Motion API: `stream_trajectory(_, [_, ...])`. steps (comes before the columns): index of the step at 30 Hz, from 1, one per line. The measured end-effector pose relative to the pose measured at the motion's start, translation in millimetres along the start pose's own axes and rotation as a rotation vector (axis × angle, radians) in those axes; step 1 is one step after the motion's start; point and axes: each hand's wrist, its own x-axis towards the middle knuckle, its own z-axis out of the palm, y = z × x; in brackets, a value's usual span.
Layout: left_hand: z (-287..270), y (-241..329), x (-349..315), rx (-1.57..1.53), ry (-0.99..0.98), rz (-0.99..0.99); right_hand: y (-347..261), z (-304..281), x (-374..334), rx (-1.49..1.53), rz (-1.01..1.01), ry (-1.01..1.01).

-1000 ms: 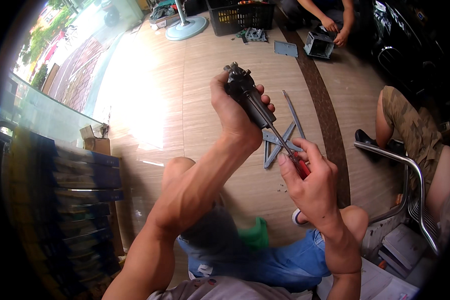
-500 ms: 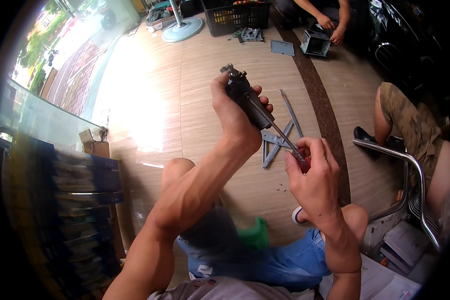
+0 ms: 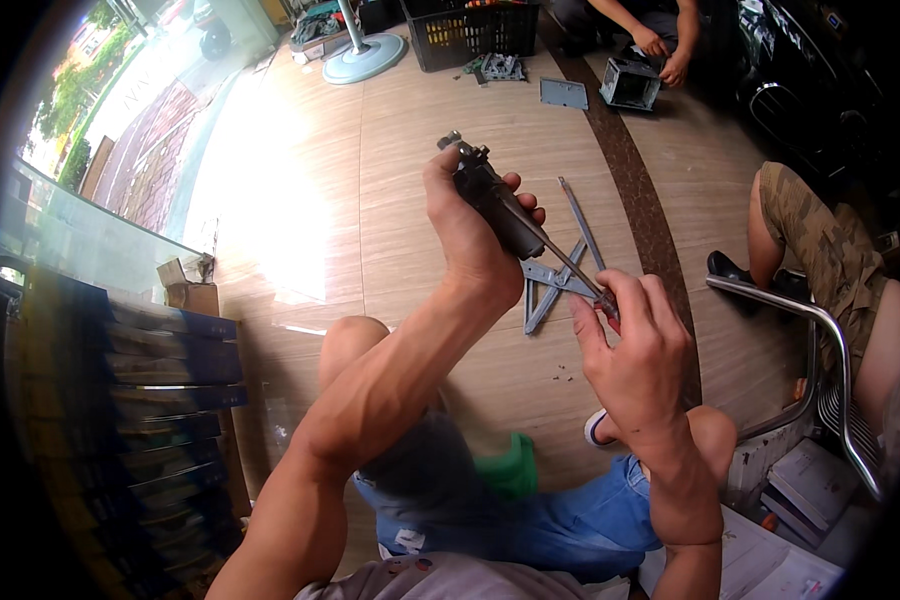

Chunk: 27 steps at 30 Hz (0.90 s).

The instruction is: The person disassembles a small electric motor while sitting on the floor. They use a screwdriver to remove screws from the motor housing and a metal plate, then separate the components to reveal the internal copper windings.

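Left hand (image 3: 470, 235): fingers wrapped tight around a dark cylindrical metal motor unit (image 3: 490, 195), raised above the knees, likely to steady it.
Right hand (image 3: 635, 350): fingers closed on a red-handled screwdriver (image 3: 570, 270), its thin steel shaft angled up into the unit's lower end.
Floor below: glossy wood-look tile floor (image 3: 390, 200) with flat grey metal bracket arms (image 3: 555, 285) lying crossed.
Nearby: curved chrome chair frame (image 3: 820, 340), right.

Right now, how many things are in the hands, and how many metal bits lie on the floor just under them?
Dark motor, in left hand: 1
Screwdriver, in right hand: 1
Grey metal bracket on floor: 1
Total: 3
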Motion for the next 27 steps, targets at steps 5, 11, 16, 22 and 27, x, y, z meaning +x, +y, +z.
stream_trajectory(5, [0.1,0.6,2.4,-0.033,0.015,-0.019,-0.6,-8.1,4.9,0.256,0.037,-0.035])
stream_trajectory(11, [2.9,6.7,5.6,-0.062,0.046,-0.022,0.4,-12.0,3.1,0.497,0.107,-0.018])
stream_trajectory(16, [2.4,1.1,6.1,-0.061,0.056,-0.066,6.4,-6.3,7.5,-0.004,-0.204,0.053])
stream_trajectory(22, [0.2,-4.6,2.1,-0.04,0.079,-0.06,9.7,-1.3,-1.5,-0.24,-0.071,-0.06])
stream_trajectory(27, [0.7,-5.6,1.9,-0.015,0.096,-0.054,5.0,-7.8,5.6,-0.228,-0.08,-0.096])
